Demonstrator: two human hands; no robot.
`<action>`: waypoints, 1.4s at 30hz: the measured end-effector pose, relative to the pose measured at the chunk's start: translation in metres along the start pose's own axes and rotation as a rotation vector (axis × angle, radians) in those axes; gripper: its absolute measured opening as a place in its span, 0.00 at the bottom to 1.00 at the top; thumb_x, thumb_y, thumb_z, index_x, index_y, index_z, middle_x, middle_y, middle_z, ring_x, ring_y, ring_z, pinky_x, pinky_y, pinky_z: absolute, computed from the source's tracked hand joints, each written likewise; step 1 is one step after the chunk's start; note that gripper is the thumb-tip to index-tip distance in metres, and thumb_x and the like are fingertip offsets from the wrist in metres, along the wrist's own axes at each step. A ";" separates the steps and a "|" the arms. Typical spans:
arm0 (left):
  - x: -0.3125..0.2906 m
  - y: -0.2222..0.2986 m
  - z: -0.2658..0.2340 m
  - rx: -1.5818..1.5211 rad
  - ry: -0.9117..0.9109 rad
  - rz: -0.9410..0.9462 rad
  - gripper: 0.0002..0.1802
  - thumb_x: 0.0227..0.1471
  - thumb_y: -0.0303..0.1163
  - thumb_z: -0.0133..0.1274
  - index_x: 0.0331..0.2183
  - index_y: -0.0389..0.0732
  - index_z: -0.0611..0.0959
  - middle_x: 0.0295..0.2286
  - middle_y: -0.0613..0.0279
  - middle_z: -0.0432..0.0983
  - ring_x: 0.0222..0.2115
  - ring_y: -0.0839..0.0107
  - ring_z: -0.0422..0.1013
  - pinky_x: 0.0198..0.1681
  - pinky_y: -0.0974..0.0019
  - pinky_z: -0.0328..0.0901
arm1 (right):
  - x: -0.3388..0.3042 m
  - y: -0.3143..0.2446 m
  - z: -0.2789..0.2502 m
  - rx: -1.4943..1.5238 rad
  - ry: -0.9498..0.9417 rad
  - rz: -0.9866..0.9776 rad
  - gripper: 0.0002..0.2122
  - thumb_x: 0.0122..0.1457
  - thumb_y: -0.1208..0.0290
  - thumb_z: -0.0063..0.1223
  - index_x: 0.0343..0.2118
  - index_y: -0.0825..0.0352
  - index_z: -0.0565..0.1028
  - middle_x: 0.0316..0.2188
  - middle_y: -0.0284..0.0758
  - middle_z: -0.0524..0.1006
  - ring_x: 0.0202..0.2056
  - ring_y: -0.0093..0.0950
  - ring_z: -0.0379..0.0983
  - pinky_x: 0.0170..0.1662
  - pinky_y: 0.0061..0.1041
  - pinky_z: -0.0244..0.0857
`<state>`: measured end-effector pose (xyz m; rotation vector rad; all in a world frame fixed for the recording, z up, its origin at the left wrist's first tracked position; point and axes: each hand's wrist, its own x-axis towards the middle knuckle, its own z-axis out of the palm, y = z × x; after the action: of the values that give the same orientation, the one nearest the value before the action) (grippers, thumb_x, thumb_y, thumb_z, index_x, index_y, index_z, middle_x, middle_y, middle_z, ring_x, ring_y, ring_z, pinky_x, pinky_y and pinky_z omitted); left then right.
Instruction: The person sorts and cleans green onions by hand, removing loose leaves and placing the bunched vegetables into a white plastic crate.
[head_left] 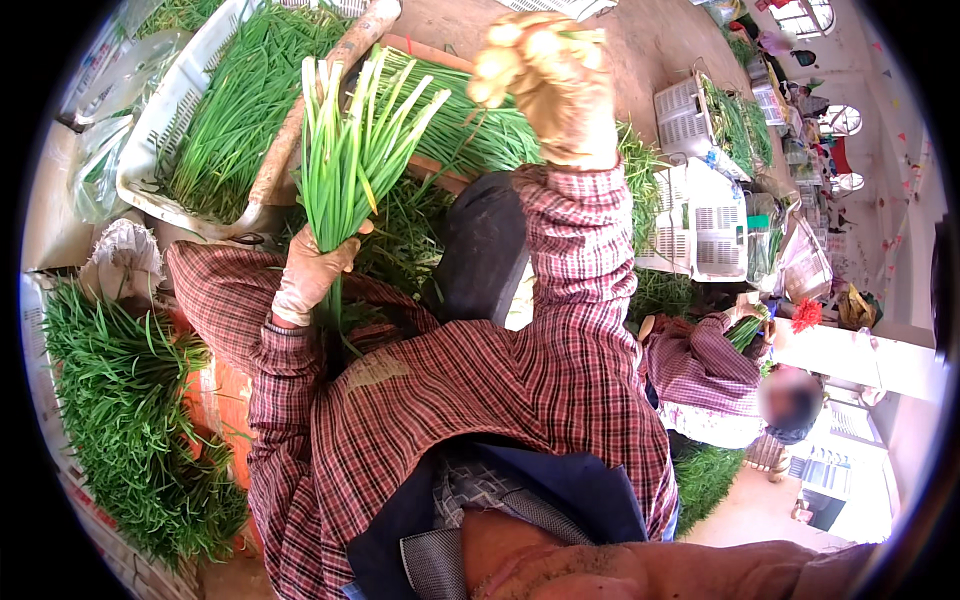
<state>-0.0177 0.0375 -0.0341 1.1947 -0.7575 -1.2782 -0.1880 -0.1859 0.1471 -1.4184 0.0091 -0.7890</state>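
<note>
A wide market-like hall spreads out under the camera, with a bare brown dirt floor (660, 50) at the top and a pale wall with arched windows (845, 120) curving along the right rim. Heaps of green chives cover most of the ground: a big loose pile (120, 400) lies at the left, and more fill a white plastic crate (160, 130) at the upper left. Further white crates (700, 220) stand at the right, some holding greens. A second person in a checked shirt (700, 370) crouches at the right, working on a small bunch.

The wearer's own checked sleeves rise from the lower edge. The left hand (310, 275), gloved, has its grip pressed together around the lower stalks of a bundle of chives (350, 150), held upright in front of the chest, its cut pale ends fanning above the crate and a long wooden handle (300, 120). The right hand (545, 70), also gloved, is raised high near the top edge, fingers curled on a few green strands; how tightly it pinches them cannot be told.
</note>
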 end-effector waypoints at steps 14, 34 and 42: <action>0.001 0.008 -0.005 0.013 -0.132 0.001 0.15 0.52 0.20 0.52 0.43 0.37 0.79 0.38 0.61 0.79 0.25 0.80 0.67 0.26 0.76 0.66 | -0.006 0.031 0.047 -0.742 -0.346 0.855 0.19 0.60 0.59 0.53 0.50 0.64 0.72 0.29 0.35 0.80 0.22 0.19 0.74 0.29 0.18 0.70; -0.009 0.003 -0.022 -0.169 -0.227 -0.112 0.17 0.48 0.16 0.51 0.42 0.36 0.79 0.37 0.55 0.79 0.20 0.77 0.69 0.24 0.74 0.67 | 0.005 0.032 0.022 0.501 0.482 0.108 0.10 0.60 0.71 0.51 0.45 0.61 0.75 0.27 0.32 0.77 0.25 0.23 0.73 0.32 0.23 0.70; 0.004 0.024 -0.019 -0.312 0.037 -0.053 0.20 0.47 0.29 0.56 0.43 0.31 0.77 0.37 0.54 0.79 0.21 0.75 0.67 0.28 0.73 0.63 | -0.037 0.035 0.026 -0.878 -0.646 0.907 0.12 0.62 0.66 0.50 0.47 0.61 0.76 0.35 0.37 0.80 0.33 0.23 0.76 0.38 0.21 0.70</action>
<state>0.0079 0.0347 -0.0168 0.9870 -0.4799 -1.3576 -0.1867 -0.1469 0.1051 -2.1650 0.5146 0.5243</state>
